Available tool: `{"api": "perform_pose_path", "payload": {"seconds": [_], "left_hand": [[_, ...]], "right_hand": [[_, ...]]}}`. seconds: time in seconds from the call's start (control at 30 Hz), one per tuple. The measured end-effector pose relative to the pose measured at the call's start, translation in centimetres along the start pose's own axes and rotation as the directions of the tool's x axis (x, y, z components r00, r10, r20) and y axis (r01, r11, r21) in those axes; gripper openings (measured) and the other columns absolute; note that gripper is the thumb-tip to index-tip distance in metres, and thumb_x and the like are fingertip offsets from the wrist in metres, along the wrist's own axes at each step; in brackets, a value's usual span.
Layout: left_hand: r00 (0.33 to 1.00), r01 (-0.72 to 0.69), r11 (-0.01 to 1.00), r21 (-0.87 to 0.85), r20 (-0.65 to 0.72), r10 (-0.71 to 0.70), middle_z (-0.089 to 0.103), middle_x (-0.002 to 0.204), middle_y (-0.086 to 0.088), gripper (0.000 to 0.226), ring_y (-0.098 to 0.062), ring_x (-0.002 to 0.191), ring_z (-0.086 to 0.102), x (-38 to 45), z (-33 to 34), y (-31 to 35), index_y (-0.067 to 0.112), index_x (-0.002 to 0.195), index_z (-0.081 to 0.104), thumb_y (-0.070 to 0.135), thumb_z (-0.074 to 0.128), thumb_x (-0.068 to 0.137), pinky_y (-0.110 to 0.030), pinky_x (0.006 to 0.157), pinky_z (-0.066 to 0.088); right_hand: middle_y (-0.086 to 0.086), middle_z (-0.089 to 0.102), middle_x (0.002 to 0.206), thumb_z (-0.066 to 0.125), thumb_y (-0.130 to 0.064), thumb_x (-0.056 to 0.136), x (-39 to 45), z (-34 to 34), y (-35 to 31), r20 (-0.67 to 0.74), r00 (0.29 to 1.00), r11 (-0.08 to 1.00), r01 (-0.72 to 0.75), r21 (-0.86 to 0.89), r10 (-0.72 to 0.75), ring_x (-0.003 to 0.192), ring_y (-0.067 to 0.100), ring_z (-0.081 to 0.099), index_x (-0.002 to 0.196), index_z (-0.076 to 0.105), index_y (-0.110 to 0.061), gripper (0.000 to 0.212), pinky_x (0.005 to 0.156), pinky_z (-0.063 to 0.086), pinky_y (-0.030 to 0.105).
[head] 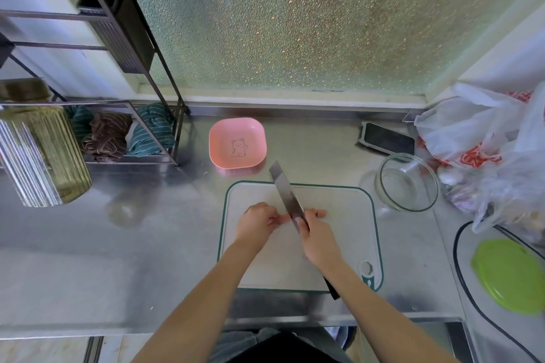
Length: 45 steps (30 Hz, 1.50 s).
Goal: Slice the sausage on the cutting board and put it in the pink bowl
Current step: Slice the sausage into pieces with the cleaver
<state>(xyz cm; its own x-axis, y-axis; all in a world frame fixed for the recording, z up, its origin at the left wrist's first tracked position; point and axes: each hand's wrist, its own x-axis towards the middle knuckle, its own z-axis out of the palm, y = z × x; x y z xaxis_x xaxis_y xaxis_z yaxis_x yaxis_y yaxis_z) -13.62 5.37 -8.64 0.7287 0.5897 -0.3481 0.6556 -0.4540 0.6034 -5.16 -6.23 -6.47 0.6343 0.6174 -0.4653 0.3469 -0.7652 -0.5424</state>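
Left grip [258, 222] pins the sausage [320, 212] steady; right grip [317, 240] clamps the knife [287, 196] just beside, blade across it.

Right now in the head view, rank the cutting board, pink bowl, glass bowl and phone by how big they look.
1. cutting board
2. pink bowl and glass bowl, which look alike, so unranked
3. phone, though it lies farther off

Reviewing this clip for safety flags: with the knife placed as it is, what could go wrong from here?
1. The left hand pins the sausage right beside the knife, so a slip could nick the fingertips.
2. The sausage is round and may roll under the blade.
3. The pink bowl sits beyond the cutting board, so slices could drop on the counter in transfer.
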Motion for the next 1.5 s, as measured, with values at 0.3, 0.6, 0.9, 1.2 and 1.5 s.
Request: {"api": "perform_pose_path", "payload": {"seconds": [0.3,0.6,0.9,1.2,1.5], "left_hand": [[0.999,-0.04,0.994,0.106,0.027,0.038,0.064,0.108,-0.006,0.022,-0.025,0.103,0.058,0.0,0.2,-1.4,0.013,0.103,0.063,0.027,0.061,0.087,-0.035,0.085,0.049],[1.0,0.002,0.999,0.055,0.026,-0.004,0.066,0.101,-0.012,0.02,-0.029,0.097,0.06,0.3,0.0,-1.0,0.008,0.096,0.067,0.024,0.062,0.086,-0.035,0.081,0.048],[0.997,0.06,0.998,-0.023,0.049,-0.059,0.065,0.1,-0.015,0.028,-0.03,0.093,0.061,0.6,-0.1,-1.0,0.004,0.092,0.067,0.032,0.065,0.085,-0.03,0.077,0.046],[0.995,0.095,0.994,-0.049,0.044,-0.092,0.065,0.099,-0.015,0.03,-0.03,0.091,0.061,0.6,-0.1,-0.8,0.004,0.09,0.068,0.033,0.064,0.085,-0.035,0.078,0.049],[0.99,0.141,0.987,-0.073,0.037,-0.138,0.066,0.099,-0.012,0.032,-0.027,0.09,0.062,0.3,-0.1,-0.8,0.006,0.093,0.069,0.036,0.066,0.084,-0.031,0.076,0.048]], "right_hand": [[0.024,0.067,0.087,0.034,-0.037,0.099,-1.5,0.7,-0.1,-0.051,0.998,0.999,0.034,0.021,-0.033,0.076,0.044,0.065,0.116,0.042,-0.016,0.028,0.067,0.055,0.055],[0.023,0.069,0.101,0.031,-0.03,0.101,-1.9,1.3,0.0,-0.046,0.997,0.996,0.054,-0.073,-0.058,0.093,0.04,0.064,0.131,0.041,-0.012,0.036,0.078,0.05,0.044],[0.019,0.069,0.102,0.03,-0.029,0.101,-1.8,2.2,0.4,-0.021,0.997,0.99,0.067,-0.125,-0.07,0.095,0.036,0.065,0.132,0.041,-0.013,0.036,0.081,0.05,0.045],[0.017,0.069,0.105,0.032,-0.026,0.101,-1.4,3.0,0.4,-0.002,0.999,0.986,0.05,-0.162,-0.051,0.097,0.033,0.065,0.136,0.039,-0.013,0.038,0.084,0.049,0.042],[0.02,0.065,0.089,0.034,-0.035,0.099,-0.1,1.4,0.0,0.042,0.998,0.995,-0.046,0.086,0.043,0.068,0.038,0.064,0.11,0.049,-0.015,0.027,0.068,0.057,0.049]]}}
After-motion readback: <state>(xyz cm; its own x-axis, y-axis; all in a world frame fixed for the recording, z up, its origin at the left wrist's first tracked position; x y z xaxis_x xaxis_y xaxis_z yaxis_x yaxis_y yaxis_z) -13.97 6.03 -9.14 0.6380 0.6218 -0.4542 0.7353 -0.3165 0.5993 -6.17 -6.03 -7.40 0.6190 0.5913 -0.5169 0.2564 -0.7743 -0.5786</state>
